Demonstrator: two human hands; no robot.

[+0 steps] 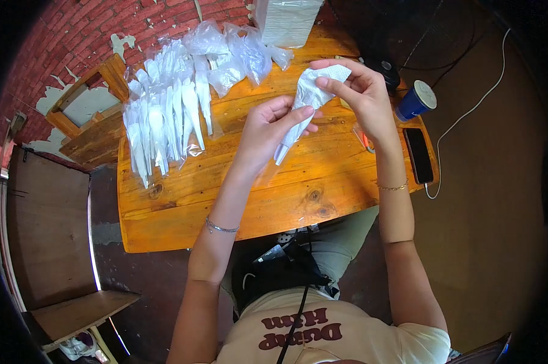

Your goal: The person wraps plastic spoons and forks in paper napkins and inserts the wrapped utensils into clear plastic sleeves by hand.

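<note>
Both hands hold one white napkin bundle (313, 91) above the wooden table (225, 194). My left hand (277, 124) is closed around its lower part, thumb on top, and a narrow whitish end sticks out below the fingers. At the wider upper end, my right hand (353, 85) pinches the paper between thumb and fingers. Several similar white bundles in clear wrapping (165, 115) lie side by side on the table's left half. Crumpled clear plastic bags (247, 54) rest behind them. What the held bundle contains is mostly hidden by the paper.
A stack of white napkins (289, 21) stands at the table's back edge. On the right are a blue cup (416, 100), a phone (418, 155) with a white cable, and an orange-handled object (366, 141) partly behind my right forearm. A wooden chair (92, 109) stands left.
</note>
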